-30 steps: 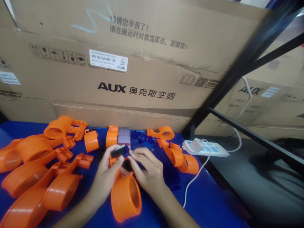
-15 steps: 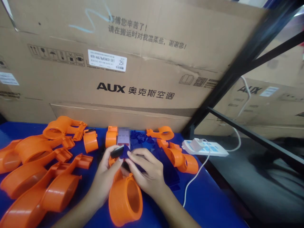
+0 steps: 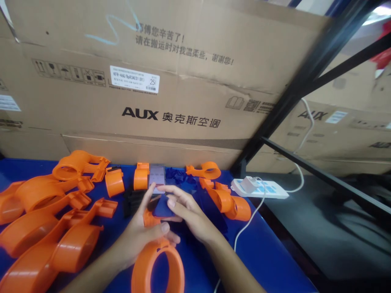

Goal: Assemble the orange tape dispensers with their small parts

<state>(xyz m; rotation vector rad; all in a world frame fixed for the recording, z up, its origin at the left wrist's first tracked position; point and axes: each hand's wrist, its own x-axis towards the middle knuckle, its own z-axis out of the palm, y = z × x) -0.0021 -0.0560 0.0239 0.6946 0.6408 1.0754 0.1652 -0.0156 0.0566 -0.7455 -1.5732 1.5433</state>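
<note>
An orange plastic tape dispenser (image 3: 141, 266) with a wide ring is gripped at its neck by my left hand (image 3: 137, 236), the ring hanging below my fingers. My right hand (image 3: 186, 207) pinches a small flat dark blue piece (image 3: 163, 206) against the dispenser's head, with the thumb on its face. The blue piece partly covers a black part there; how the two meet is hidden. Behind my hands, more blue pieces (image 3: 180, 179) lie in a heap beside a phone (image 3: 157, 173) with its screen lit. A stack of black parts (image 3: 132, 199) sits left of my hands.
Several orange dispensers (image 3: 33, 230) crowd the left of the blue table (image 3: 259, 252), and a few more (image 3: 224, 199) lie right. A white power strip (image 3: 259, 189) with a trailing cable stands at the right edge. A large cardboard box (image 3: 171, 89) and black metal frame (image 3: 275, 110) stand behind.
The dispenser's ring has turned to face me more and dropped lower. My left fingers have shifted around its neck; the blue piece now lies flatter across the head. The view has shifted slightly.
</note>
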